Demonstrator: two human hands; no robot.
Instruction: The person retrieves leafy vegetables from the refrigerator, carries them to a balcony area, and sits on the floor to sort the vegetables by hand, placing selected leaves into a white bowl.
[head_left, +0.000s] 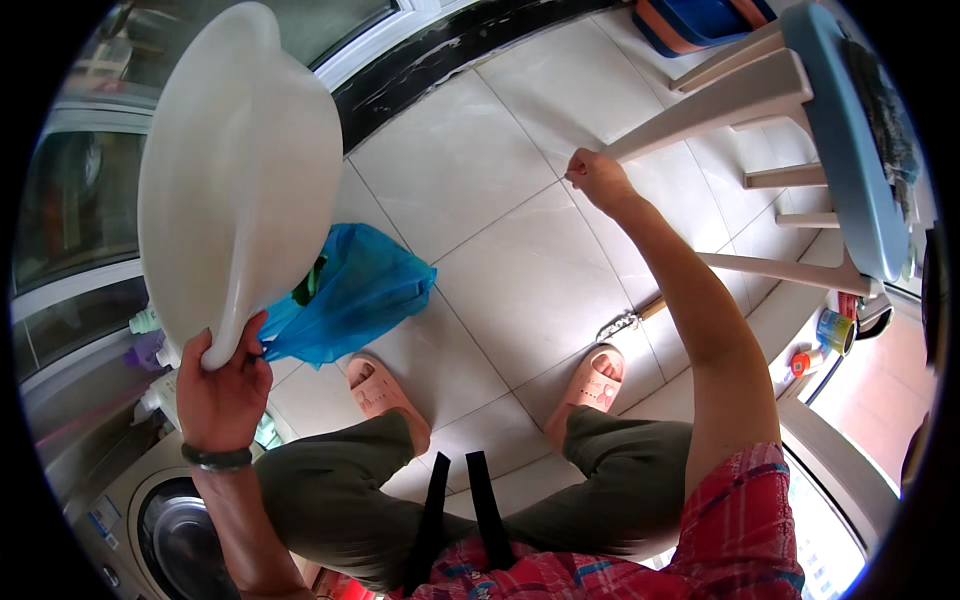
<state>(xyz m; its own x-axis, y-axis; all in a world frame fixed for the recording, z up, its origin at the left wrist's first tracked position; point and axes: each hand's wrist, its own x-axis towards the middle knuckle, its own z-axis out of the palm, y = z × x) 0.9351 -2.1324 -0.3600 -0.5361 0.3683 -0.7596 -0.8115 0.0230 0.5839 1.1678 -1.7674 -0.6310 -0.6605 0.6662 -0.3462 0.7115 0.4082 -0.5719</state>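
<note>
My left hand (229, 382) grips the rim of a large white plastic basin (232, 180), which is tipped on its side at the left. Below and behind the basin, a blue plastic bag (360, 292) with something green in it rests on the tiled floor, close to my left fingers. Out over the floor at the upper right is my right hand (598, 180), its fingertips pinched together near the foot of a table or stool leg. Whether a small thing sits between those fingertips is not clear.
A blue-topped stool or small table (847, 150) with pale legs stands at the right. Stacked blue and orange basins (675, 30) are at the top. A wooden-handled tool (622, 324) lies near my right slipper (592, 379). A front-loading washing machine (124, 517) and bottles are at lower left.
</note>
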